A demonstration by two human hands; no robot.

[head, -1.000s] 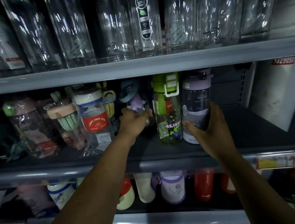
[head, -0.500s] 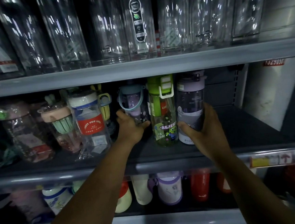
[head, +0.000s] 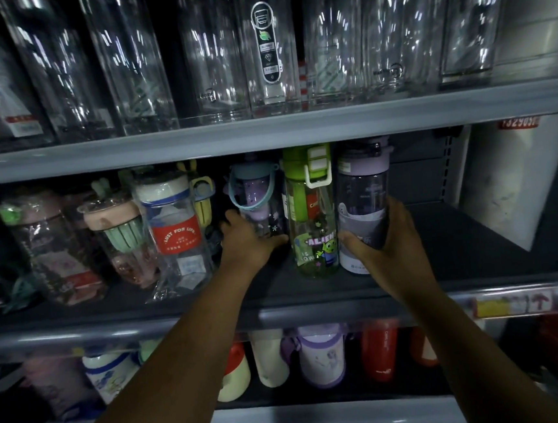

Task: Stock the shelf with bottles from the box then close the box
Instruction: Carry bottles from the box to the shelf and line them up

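Reaching over the front rail (head: pixel 179 325) of the middle shelf (head: pixel 459 249), both forearms are extended to the bottles near its front edge. The right hand (head: pixel 392 245) is wrapped round the lower body of the lavender-lidded bottle (head: pixel 363 183). Its thumb is laid across the front of the label band and its fingers are curled round the right side. The left hand (head: pixel 246 241) is closed round the lower part of the small purple bottle (head: pixel 259 199), with the thumb extended towards the green bottle (head: pixel 310 215) between the two. The left fingertips are hidden behind that bottle.

The green and lavender-lidded bottles are stood on the shelf deck, just beside each other. The base of the small one is covered by the hand.

The walls are clear, rigid plastic and no liquid is seen inside, so a light weight is expected. The smooth wall is judged slippery. A hold low on the body, over the label band, is preferred to the lid or the carrying loop. The tall, narrow bodies are judged easy to tip.

Long axes are held vertical, lids uppermost, just under the upper shelf (head: pixel 264 135), with printed faces turned outward. The box is not in view.
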